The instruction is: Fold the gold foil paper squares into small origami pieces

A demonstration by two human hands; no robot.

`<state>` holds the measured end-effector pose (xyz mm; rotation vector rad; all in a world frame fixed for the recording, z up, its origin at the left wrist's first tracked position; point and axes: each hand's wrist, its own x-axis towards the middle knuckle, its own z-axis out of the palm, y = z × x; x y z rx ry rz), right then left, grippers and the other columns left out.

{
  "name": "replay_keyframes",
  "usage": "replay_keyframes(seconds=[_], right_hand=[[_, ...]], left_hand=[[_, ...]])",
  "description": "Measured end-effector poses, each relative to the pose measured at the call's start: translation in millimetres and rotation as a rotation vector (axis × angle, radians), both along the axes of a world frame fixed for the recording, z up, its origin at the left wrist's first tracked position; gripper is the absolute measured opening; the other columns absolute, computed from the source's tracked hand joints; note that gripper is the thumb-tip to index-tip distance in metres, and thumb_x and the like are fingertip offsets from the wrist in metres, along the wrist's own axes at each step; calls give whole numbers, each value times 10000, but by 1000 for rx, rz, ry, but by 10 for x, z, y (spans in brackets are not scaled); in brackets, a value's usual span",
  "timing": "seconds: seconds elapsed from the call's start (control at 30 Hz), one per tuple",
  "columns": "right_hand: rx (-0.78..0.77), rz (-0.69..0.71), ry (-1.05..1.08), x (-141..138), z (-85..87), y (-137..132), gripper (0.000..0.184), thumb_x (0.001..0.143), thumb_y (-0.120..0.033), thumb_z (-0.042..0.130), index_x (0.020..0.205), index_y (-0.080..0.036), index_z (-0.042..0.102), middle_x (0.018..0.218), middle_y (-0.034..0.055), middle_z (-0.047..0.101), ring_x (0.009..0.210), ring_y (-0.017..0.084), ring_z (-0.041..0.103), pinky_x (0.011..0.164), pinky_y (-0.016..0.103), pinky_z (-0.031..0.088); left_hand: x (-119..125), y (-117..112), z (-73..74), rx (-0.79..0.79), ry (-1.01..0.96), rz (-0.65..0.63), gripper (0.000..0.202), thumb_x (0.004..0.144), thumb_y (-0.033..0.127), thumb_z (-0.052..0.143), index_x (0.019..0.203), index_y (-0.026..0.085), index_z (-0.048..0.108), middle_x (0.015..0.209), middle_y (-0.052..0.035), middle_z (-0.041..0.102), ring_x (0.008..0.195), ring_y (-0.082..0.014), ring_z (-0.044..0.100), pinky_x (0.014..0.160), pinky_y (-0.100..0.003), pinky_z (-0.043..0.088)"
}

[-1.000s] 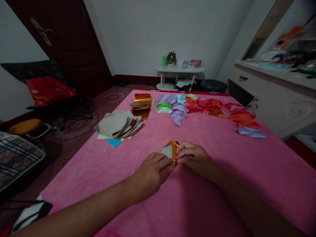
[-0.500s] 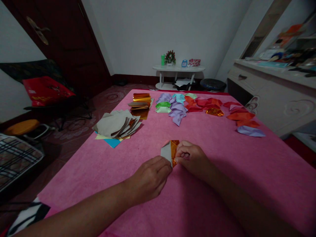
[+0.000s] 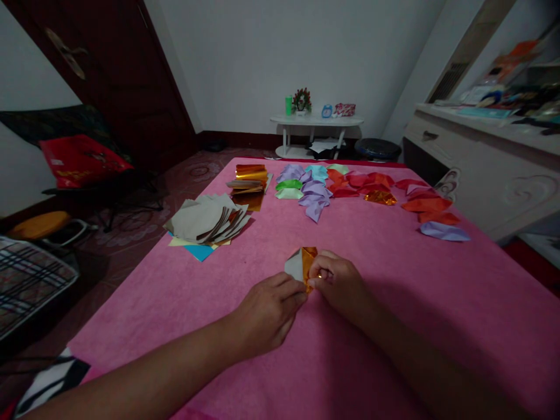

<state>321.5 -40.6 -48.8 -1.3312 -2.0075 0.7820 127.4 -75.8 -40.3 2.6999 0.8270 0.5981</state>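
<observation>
A small folded paper [image 3: 301, 263], gold foil on one side and white on the other, lies on the pink tablecloth [image 3: 394, 303] near the middle. My left hand [image 3: 266, 312] pinches its near left edge with closed fingertips. My right hand [image 3: 339, 283] is curled and pinches the gold right side of the same paper. Both hands rest on the cloth.
A loose stack of paper sheets [image 3: 205, 224] lies at the left, with gold foil sheets [image 3: 250, 178] behind it. Several folded purple, green and teal pieces [image 3: 306, 189] and red and orange pieces [image 3: 394, 192] line the far side. A white cabinet [image 3: 481, 169] stands at the right.
The folded paper has shifted slightly away from me and my fingers have re-pinched its edges; both hands stay in nearly the same place.
</observation>
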Motion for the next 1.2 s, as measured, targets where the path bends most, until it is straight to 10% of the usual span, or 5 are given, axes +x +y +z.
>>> replay_keyframes(seconds=[0.37,0.6,1.2], right_hand=[[91,68,-214,-49,156,-134,193,774,-48,516,640,-176,568,763,14,545,734,141,501,645,253,346],[19,-8,-208,-89,202,-172,176,683,-70,572,546,-174,531,713,-1,516,673,122,471,577,240,303],[13,-11,-224,-106,228,-189,173,715,-108,596,563,-186,569,734,2,557,689,128,491,594,244,320]], left_hand=[[-216,233,128,-148,-57,-42,583,695,22,482,1235,235,544,1129,-56,599,1031,-197,538,923,-383,430],[-264,381,23,-187,-121,-57,211,893,199,514,1042,193,663,1040,-66,643,987,-175,554,903,-342,427],[-46,447,-57,-268,-231,189,104,826,228,622,762,177,686,781,-32,633,763,-148,566,709,-272,443]])
